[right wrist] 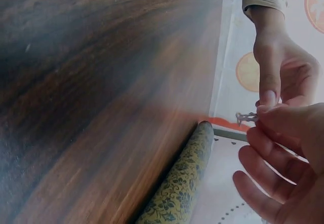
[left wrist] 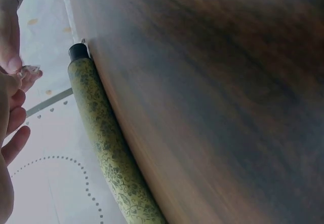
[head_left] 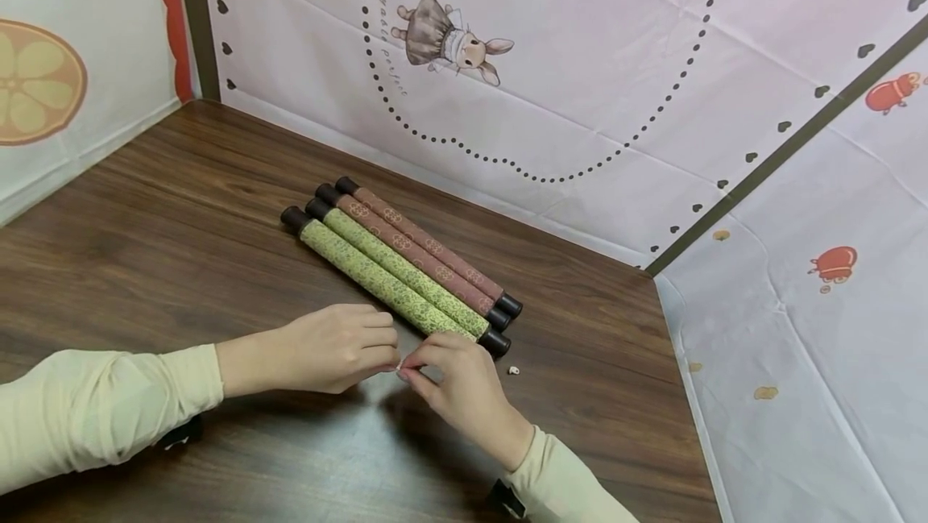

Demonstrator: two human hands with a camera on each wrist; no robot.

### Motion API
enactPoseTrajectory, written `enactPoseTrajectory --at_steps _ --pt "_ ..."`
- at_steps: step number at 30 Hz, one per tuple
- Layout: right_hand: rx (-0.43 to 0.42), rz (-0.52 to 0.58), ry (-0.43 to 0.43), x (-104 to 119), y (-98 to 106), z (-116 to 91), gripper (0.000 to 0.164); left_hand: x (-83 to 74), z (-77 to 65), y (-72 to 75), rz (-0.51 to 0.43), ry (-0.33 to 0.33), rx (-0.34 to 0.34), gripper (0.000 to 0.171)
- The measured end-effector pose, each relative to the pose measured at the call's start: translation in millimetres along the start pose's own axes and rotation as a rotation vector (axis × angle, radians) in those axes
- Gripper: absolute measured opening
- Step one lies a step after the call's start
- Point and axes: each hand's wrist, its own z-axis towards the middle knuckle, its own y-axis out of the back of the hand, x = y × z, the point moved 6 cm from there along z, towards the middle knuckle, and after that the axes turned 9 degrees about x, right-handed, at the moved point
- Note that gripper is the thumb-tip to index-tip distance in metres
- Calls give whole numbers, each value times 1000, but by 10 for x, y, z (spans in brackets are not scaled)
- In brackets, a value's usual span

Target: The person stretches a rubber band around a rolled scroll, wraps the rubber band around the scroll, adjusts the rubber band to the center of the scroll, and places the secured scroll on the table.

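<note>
fingertips (head_left: 415, 359) of the 2 hands meet at a small clear piece (right wrist: 247, 117) in front of 4 scrolls (head_left: 404, 267). the left hand (head_left: 337, 348) reaches in from the left with its back turned up and its fingers curled, thumb and index finger pinching at the piece; the right hand (head_left: 460, 378) reaches in from the right and pinches it too, thumb against index finger, the other fingers loosely bent and spread in the right wrist view. cream sleeves (head_left: 109, 402) cover both forearms.

the piece is tiny, translucent and shiny, and a thin, jagged-looking end sticks out past the right thumb; the rest is hidden by the fingers. a tiny white bit (head_left: 513, 371) lies on the brown wood-grain table (head_left: 594, 410), near the scrolls' right ends.

the scrolls lie side by side at a slant, 2 in green floral covering and 2 in reddish brown with flower motifs, dark caps (head_left: 494, 341) at the ends. whether either hand touches the nearest green scroll, i cannot tell.
</note>
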Motion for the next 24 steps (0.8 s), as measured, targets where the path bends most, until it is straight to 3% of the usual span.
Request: enactPoseTrajectory --at_steps 5,9,13,17,20,24 --pt "70 -87 -75 -82 5 -20 6 30 -50 31 14 0 25 6" --pt "68 -139 -143 -197 28 -88 8 84 -116 67 -13 19 28 6" --pt "66 -92 -78 -187 1 -84 7 99 -123 40 -36 27 60 5" --pt "8 43 64 -82 -13 -37 9 71 -102 -18 -31 9 81 3" --pt "-47 203 137 -31 0 -28 16 70 -105 -37 -25 11 82 4" --pt "-50 517 118 -31 0 -40 16 77 -111 -37 -3 5 96 9"
